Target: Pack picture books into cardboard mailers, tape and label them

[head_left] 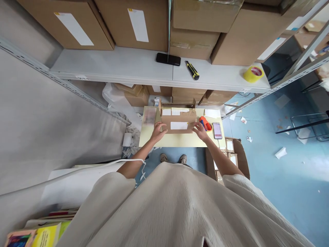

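Just short of the hands: a bare strip of surface [174, 140], then its front edge. Left hand [159, 131] and right hand [199, 130] half-curled at opposite ends of the carton [178, 119] between them; firm grip, cannot tell. Labels on; closure unconfirmed, cardboard edges standing behind. Tight beyond right hand: orange object [205, 124], phone [217, 130]. Farther ahead, overhead shelf [115, 61] limits lifting.

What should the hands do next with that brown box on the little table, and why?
Maybe press gently inward on both ends of the brown box, to steady it. The left hand and right hand are at opposite ends, with fingers curved toward it, though I can't tell how firm either grip is.
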The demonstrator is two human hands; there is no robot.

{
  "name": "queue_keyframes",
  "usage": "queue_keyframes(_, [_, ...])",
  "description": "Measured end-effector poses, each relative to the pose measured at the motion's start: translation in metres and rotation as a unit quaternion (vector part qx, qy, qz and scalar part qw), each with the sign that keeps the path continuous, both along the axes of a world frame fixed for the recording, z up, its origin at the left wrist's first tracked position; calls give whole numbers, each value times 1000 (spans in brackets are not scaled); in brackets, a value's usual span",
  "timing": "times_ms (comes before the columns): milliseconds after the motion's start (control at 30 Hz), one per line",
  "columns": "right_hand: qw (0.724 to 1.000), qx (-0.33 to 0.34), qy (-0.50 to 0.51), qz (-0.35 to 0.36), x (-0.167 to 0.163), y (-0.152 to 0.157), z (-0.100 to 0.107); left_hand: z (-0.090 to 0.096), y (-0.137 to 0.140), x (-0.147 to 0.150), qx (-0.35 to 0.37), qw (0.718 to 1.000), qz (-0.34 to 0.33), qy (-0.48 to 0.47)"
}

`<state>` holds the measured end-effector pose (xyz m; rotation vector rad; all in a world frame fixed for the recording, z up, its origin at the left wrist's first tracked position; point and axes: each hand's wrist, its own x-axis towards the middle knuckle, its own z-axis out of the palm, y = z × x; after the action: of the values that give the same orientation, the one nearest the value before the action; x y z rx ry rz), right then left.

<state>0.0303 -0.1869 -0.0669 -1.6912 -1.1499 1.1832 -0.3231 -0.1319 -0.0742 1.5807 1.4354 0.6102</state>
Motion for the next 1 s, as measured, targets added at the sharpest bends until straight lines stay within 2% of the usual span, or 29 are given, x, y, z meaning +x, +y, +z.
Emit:
queue_keyframes(200, [998, -21, -52, 28, 4, -17, -3, -5, -19, -7, 2, 998, -49, 28])
queue_keyframes(367, [997, -59, -33, 34, 8, -31, -4, -8, -36, -14, -17, 993, -108, 44])
queue_keyframes(500, [996, -74, -17, 51, 9, -38, -2, -11, -39, -19, -19, 989, -135, 53])
queue_keyframes(600, [995, -78, -24, 51, 14, -43, 0, -6, -40, -21, -48, 984, -154, 81])
queue_keyframes(733, [995, -65, -78, 23, 28, -43, 8, 19, -40, -15, -62, 971, -224, 53])
queue_keyframes(867, [986, 27, -165, 0, 32, -29, 33, 57, -26, 3, 38, 968, -245, 29])
queue_keyframes(933, [973, 94, -210, 29, 24, -17, 49, 71, -10, 15, 92, 966, -237, 53])
queue_keyframes(1000, [957, 143, -237, 89, 9, -2, 62, 78, 7, 26, 123, 961, -231, 88])
